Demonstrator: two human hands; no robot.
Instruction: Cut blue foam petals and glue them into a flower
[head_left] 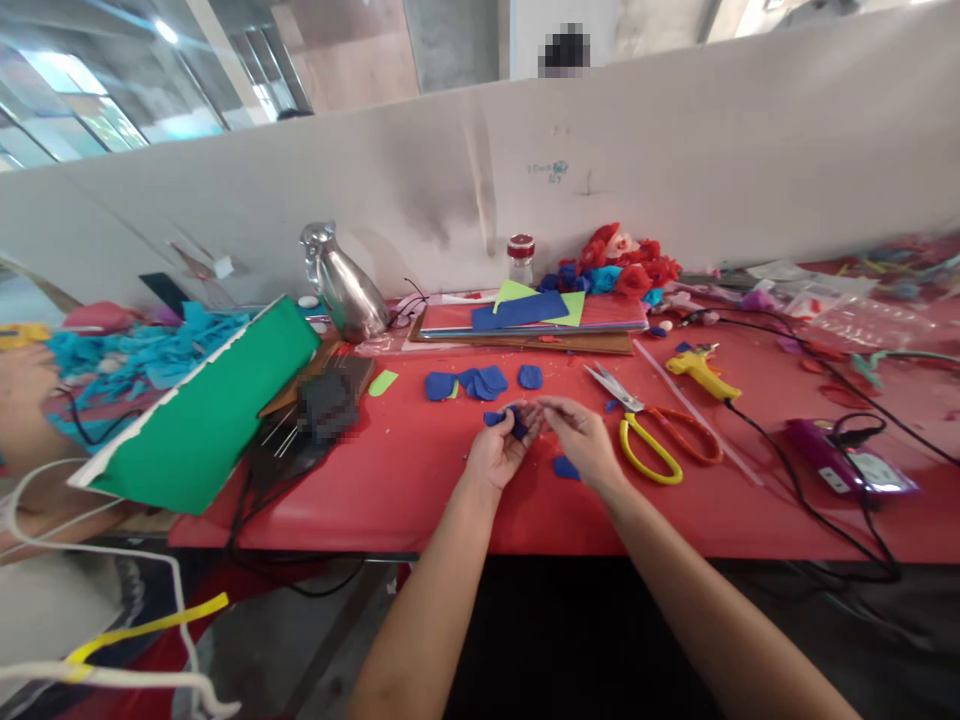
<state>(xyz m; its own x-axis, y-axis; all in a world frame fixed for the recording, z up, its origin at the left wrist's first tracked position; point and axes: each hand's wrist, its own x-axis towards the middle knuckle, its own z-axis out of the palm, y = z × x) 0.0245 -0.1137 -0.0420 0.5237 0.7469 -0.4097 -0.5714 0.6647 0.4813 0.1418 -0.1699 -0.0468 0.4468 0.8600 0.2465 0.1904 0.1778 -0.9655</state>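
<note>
My left hand (499, 452) is closed around a dark blue petal-like piece (517, 424) that looks like crepe paper or thin foam. The fingertips of my right hand (581, 440) are pinched together beside my left fingertips; what they hold, if anything, is too small to see. Several blue cut pieces (484, 382) lie just beyond my hands, with a separate blue piece (530, 377) to their right. Partly under my right hand rests another blue scrap (566, 467). Scissors (651, 440) with one yellow and one red handle lie half open to the right.
A yellow glue gun (703, 373) with a black cord and a purple power box (851, 460) are at right. Behind stand stacked sheets (442, 318), a glass jar (520, 262), red and blue paper flowers (630, 265) and a metal jug (349, 290). A green board (202, 420) leans at left.
</note>
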